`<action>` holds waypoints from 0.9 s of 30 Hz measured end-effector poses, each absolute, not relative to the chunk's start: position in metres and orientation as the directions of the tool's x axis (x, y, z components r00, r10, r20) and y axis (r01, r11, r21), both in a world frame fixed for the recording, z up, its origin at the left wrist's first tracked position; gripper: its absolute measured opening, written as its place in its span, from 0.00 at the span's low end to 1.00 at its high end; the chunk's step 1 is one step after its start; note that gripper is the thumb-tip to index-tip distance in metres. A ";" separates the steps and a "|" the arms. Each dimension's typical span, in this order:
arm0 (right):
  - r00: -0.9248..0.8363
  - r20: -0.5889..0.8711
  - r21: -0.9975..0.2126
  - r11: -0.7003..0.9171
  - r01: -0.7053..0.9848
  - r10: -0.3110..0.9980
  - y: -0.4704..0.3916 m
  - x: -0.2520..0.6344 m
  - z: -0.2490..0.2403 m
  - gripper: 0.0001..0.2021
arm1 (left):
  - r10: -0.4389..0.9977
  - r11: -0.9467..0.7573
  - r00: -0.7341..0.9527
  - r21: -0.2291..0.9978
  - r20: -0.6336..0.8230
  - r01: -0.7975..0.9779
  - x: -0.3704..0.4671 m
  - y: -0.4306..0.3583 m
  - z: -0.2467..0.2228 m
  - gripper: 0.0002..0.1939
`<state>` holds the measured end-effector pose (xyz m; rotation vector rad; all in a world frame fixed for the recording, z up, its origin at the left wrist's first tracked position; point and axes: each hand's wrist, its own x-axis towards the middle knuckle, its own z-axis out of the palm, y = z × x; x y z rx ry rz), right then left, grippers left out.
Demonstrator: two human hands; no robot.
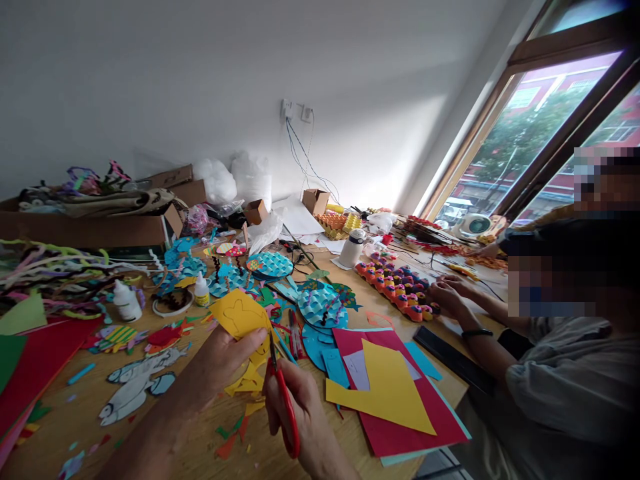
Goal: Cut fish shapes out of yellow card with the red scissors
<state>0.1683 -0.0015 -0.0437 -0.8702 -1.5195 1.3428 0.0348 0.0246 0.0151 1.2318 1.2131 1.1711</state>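
My left hand (233, 357) pinches a yellow paper piece (240, 313) with a fish-like outline drawn on it. Red-handled scissors (285, 407) are gripped in my right hand (297, 400), their blades at the right edge of that paper. Yellow scraps (245, 381) lie on the table beneath. To the right, a larger yellow sheet (395, 387) rests on red paper (440, 417). White fish cutouts (133, 390) lie left of my left forearm.
Glue bottles (127, 301) and blue paper crafts (320, 305) stand behind my hands. A cardboard box (85, 230) is at the back left. A person's hands (450, 293) are by a painted egg tray (393, 288), near a white bottle (351, 249).
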 end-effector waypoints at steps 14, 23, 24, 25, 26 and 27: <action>-0.304 0.135 -0.990 0.139 -0.009 0.943 -0.001 0.171 -0.053 0.19 | 0.999 0.030 0.036 1.000 -0.031 0.009 0.035 0.025 0.017 0.12; -0.308 0.150 -0.962 0.211 0.175 0.940 -0.001 0.176 -0.051 0.18 | 0.993 0.047 0.110 0.998 -0.042 -0.040 0.029 0.026 0.010 0.10; -0.306 0.155 -0.958 0.219 0.187 0.939 -0.001 0.176 -0.050 0.18 | 0.993 0.047 0.108 0.998 -0.043 -0.035 0.029 0.026 0.011 0.10; -0.305 0.158 -0.955 0.224 0.196 0.939 -0.001 0.177 -0.050 0.18 | 0.993 0.049 0.107 0.998 -0.045 -0.034 0.029 0.026 0.012 0.11; -0.303 0.159 -0.953 0.226 0.201 0.940 -0.001 0.177 -0.050 0.18 | 0.993 0.052 0.110 0.998 -0.047 -0.035 0.029 0.026 0.012 0.12; -0.300 0.157 -0.954 0.223 0.202 0.941 -0.001 0.176 -0.051 0.18 | 0.993 0.052 0.111 0.998 -0.047 -0.038 0.029 0.026 0.012 0.13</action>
